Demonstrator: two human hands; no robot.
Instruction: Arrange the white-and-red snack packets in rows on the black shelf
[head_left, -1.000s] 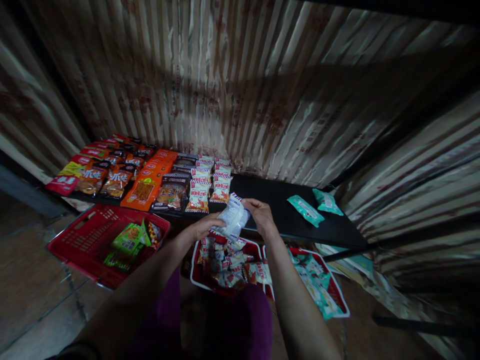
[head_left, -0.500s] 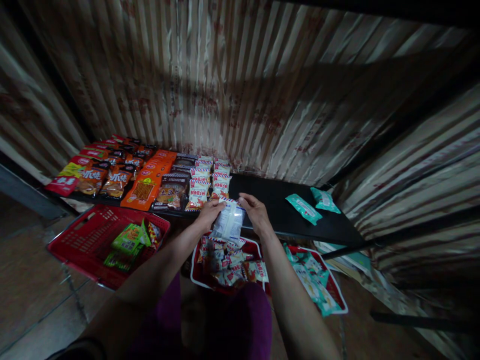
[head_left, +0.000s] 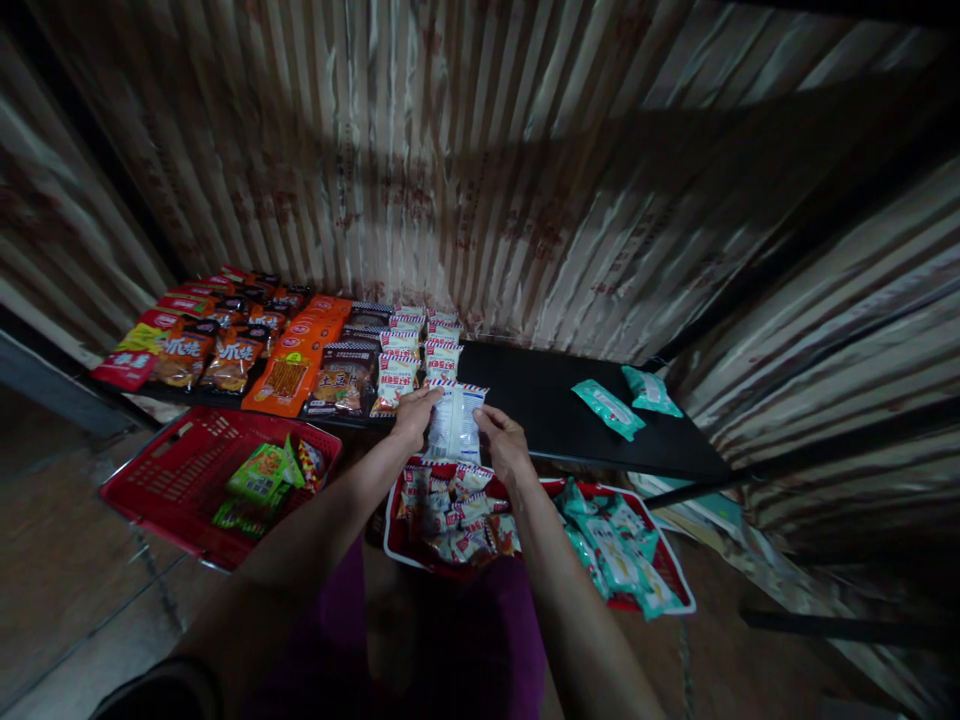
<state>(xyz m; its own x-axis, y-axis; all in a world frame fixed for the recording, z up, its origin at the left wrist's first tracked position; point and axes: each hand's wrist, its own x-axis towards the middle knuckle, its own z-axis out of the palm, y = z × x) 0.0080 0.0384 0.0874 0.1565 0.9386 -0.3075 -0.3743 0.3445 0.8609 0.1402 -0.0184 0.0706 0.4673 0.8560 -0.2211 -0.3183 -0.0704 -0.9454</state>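
My left hand (head_left: 415,415) and my right hand (head_left: 501,437) grip opposite sides of a white snack packet (head_left: 454,424). Its printed back, with small text, faces up. The packet hangs over the front edge of the black shelf (head_left: 525,400), just above a red basket (head_left: 397,545) of similar packets. Directly left of my left hand lie rows of white-and-red packets (head_left: 397,380) on the shelf. Beside those are dark brown packets (head_left: 341,380), then orange packets (head_left: 289,370).
Two teal packets (head_left: 609,408) lie on the shelf's right part. Another basket (head_left: 684,590) holds teal packets at the lower right. At the lower left, a red basket (head_left: 161,490) contains green packets (head_left: 262,475). Corrugated sheeting rises behind the shelf.
The white packet has moved slightly up and sits straighter between my hands. My right hand has shifted down its side; my left hand has moved a little left.
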